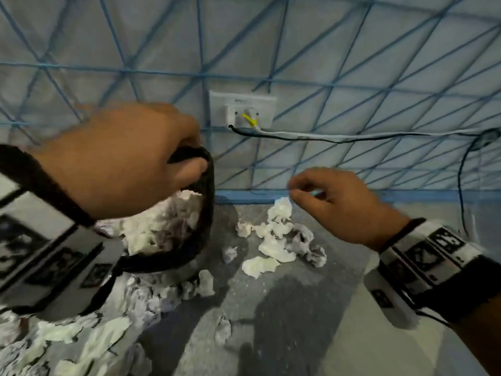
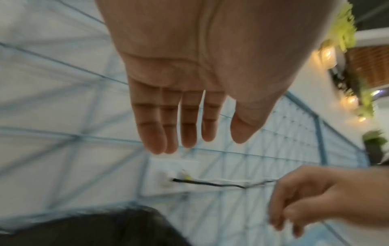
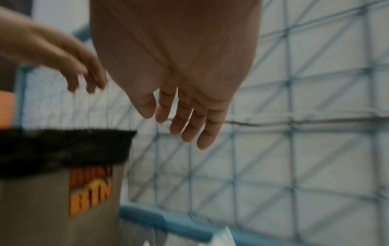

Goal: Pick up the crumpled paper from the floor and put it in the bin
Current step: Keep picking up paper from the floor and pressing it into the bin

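We're looking down at the grey bin with a black liner [image 1: 208,213], standing at the left against the far wall; it's heaped with crumpled white paper [image 1: 157,226] nearly to the rim. The left hand [image 1: 116,158] hovers over the bin's far edge; from the wrist views we see its fingers [image 2: 168,119] straight and together, holding nothing, clear of the liner. The right hand [image 1: 344,204] hangs to the right of the bin, fingers loosely bent and relaxed, empty too. Below it, a scatter of loose paper balls [image 1: 276,237] lies on the grey concrete floor [image 1: 298,308] near the wall; more paper [image 1: 67,335] is piled at the near left. On the pale wall with blue crossing lines [image 1: 352,63] sits a white socket plate [image 1: 242,111]; black and white cables [image 1: 352,135] trail right from it.
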### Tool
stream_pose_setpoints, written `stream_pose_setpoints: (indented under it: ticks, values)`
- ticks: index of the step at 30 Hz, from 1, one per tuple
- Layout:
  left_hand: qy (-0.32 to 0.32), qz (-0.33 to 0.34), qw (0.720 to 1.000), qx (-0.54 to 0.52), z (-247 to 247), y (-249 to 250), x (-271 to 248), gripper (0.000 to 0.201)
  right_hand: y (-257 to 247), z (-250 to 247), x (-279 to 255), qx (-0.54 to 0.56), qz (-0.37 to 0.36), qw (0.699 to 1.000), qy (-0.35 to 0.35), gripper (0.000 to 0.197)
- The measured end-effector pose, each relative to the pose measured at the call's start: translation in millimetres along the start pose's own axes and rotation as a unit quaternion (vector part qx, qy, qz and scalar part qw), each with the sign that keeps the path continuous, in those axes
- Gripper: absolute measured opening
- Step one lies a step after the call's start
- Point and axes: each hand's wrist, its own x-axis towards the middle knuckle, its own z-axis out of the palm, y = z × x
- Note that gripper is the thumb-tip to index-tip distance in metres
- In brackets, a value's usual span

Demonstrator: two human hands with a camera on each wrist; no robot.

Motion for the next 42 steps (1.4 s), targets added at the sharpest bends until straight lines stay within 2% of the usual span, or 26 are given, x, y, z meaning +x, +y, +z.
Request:
stream_pose_setpoints:
  ticks: [2,3,5,7,9,12,14,16,19,22,24,29,32,34,36,38,41,42]
  values:
    - [0.000,0.047,0.999,-0.024,15,46,11,0.036,44,14,-22,-0.013,0.061,0.998,-0.006,0.017]
    - [-0.022,0.067,0.997,-0.028,30,68,16,0.035,64,24,-33,-0.012,0.084,0.996,-0.010,0.018]
    - [-0.110,0.085,0.990,-0.013,71,102,27,0.034,102,47,-52,-0.017,0.116,0.993,-0.027,0.026]
    - [-0.219,0.073,0.973,0.005,121,123,37,0.035,134,74,-68,-0.016,0.145,0.987,-0.063,0.029]
    - [-0.286,0.050,0.957,0.000,174,130,43,0.042,154,97,-79,-0.026,0.188,0.976,-0.102,0.027]
    - [-0.351,0.012,0.936,-0.004,246,131,47,0.059,166,123,-84,-0.082,0.187,0.963,-0.174,0.056]
    - [-0.378,-0.006,0.926,-0.002,280,130,46,0.067,166,132,-81,-0.097,0.180,0.956,-0.209,0.069]
    - [-0.399,-0.023,0.917,-0.006,302,131,44,0.074,169,140,-79,-0.127,0.159,0.953,-0.223,0.073]
    - [-0.394,-0.044,0.918,-0.015,317,132,45,0.065,175,151,-75,-0.159,0.123,0.958,-0.205,0.065]
    - [-0.367,-0.039,0.929,-0.029,326,129,46,0.055,175,157,-70,-0.112,0.090,0.972,-0.187,0.053]
    - [-0.365,-0.038,0.929,-0.043,331,125,45,0.052,175,158,-64,-0.077,0.117,0.974,-0.178,0.051]
    - [-0.391,-0.024,0.919,-0.046,312,127,38,0.053,168,163,-41,-0.073,0.186,0.955,-0.218,0.048]
    - [-0.382,0.002,0.923,-0.052,276,131,34,0.048,168,161,-35,-0.068,0.204,0.943,-0.254,0.043]
    - [-0.365,0.024,0.929,-0.064,243,131,30,0.047,166,150,-32,-0.041,0.204,0.946,-0.250,0.035]
    - [-0.339,0.046,0.936,-0.076,205,129,27,0.046,153,128,-27,-0.013,0.179,0.952,-0.248,0.026]
    - [-0.297,0.050,0.947,-0.108,162,121,22,0.043,131,100,-17,-0.008,0.124,0.956,-0.267,0.021]
    - [-0.157,0.058,0.970,-0.177,95,97,16,0.038,85,46,0,-0.021,0.013,0.942,-0.335,0.006]
    - [-0.113,0.058,0.975,-0.184,75,85,14,0.037,67,27,5,-0.020,-0.024,0.944,-0.328,0.011]
